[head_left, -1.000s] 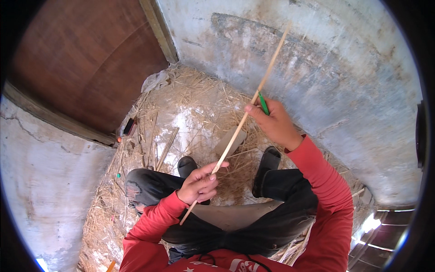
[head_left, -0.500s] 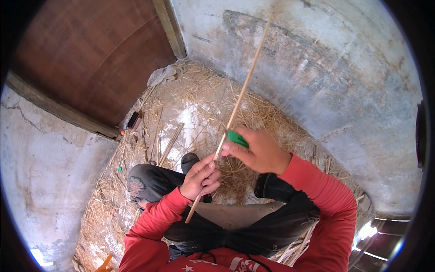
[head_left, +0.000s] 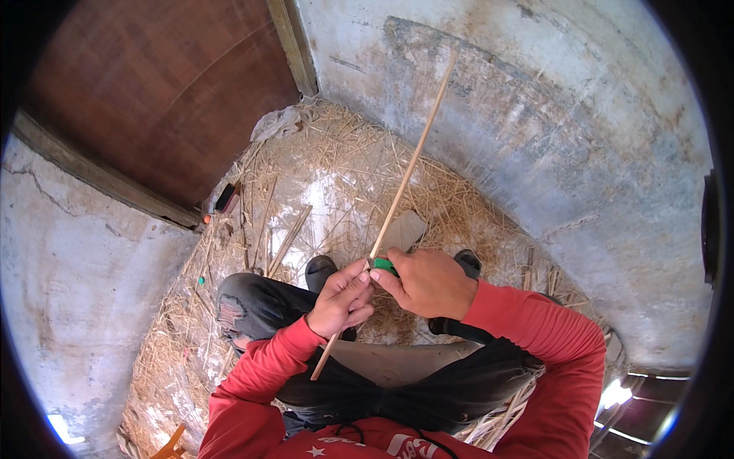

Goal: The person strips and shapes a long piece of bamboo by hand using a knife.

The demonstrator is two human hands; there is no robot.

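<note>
A long, thin, pale wooden strip (head_left: pixel 414 158) slants up and away from my lap toward the far wall. My left hand (head_left: pixel 342 302) is closed around it near its lower end, and a short tail sticks out below the fingers. In my right hand (head_left: pixel 430 281) is a green-handled knife (head_left: pixel 384 265), its front end against the strip just beyond my left fingertips. My right thumb almost touches my left fingers. The blade is mostly hidden by the fingers.
Straw-like shavings (head_left: pixel 336 141) litter the floor. Several loose strips (head_left: pixel 289 241) lie beyond my left knee, with a dark brush-like object (head_left: pixel 227 199) near the brown door panel (head_left: pixel 164 84). A pale flat piece (head_left: pixel 405 229) lies past my hands. Stained walls (head_left: pixel 581 153) close in on both sides.
My right hand has drawn the green-handled knife down along the strip toward my left hand. The pale flat piece and a dark shoe at right now show. My left hand has barely moved.
</note>
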